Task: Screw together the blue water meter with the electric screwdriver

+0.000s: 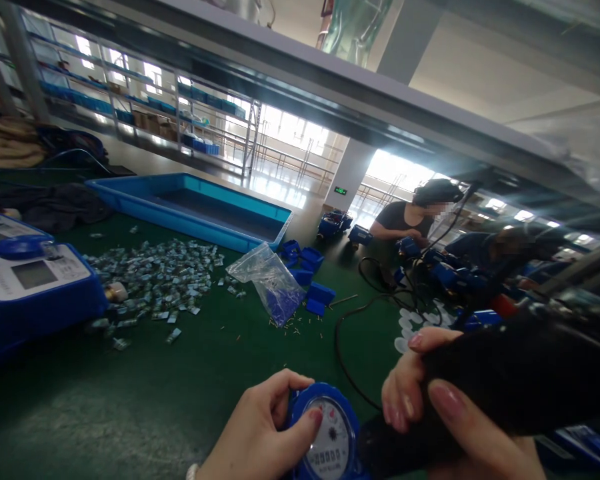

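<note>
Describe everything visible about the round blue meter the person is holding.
The blue meter sits at the bottom edge of the view on the green table, partly cut off. It has a round blue casing, seemingly plastic, around a white dial face under a clear cover, with a small red pointer, a dark star wheel and a row of digit windows. It lies face up. The left hand grips its rim, thumb on the dial's edge. The black tool in the right hand reaches its right side.

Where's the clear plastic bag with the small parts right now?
In the head view, the clear plastic bag lies on the green table mat, centre frame, between the pile of small silvery parts on its left and the small blue plastic pieces on its right.
</note>
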The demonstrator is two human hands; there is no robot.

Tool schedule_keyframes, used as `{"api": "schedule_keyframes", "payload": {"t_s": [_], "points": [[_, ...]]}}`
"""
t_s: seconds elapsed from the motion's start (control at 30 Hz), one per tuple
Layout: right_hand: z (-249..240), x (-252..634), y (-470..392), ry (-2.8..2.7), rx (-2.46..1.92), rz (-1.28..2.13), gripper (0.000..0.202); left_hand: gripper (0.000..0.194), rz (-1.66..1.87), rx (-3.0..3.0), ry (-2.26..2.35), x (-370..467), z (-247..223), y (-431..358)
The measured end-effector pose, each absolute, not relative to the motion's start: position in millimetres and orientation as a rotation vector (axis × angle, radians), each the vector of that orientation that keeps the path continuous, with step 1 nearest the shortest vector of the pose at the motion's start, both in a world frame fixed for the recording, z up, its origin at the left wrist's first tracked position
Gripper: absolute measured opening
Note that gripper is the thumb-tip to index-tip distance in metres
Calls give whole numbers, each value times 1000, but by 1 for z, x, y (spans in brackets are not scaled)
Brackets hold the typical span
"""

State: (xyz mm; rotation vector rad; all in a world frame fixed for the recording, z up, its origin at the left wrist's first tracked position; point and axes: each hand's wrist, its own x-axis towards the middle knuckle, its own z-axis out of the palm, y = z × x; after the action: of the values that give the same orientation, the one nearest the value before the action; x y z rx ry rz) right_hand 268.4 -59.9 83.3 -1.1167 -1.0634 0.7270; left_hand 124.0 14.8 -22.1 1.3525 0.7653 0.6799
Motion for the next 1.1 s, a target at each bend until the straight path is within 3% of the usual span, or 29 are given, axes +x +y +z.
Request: {"api": "schedule_keyframes", "payload": {"t_s": [0.37, 0.53, 0.73, 1.1], "points": [[83, 268, -61, -1008, -1070, 776, 20, 41, 571, 1240, 640, 124, -30, 22], [82, 263, -64, -736, -1193, 611, 30, 37, 580, 1307, 668, 123, -34, 21], [79, 267, -62, -1017, -1128, 653, 15, 34, 595, 1313, 625, 121, -35, 20], [84, 265, -61, -1022, -1113, 665, 11, 36, 577, 1354, 636, 120, -31, 24]]}}
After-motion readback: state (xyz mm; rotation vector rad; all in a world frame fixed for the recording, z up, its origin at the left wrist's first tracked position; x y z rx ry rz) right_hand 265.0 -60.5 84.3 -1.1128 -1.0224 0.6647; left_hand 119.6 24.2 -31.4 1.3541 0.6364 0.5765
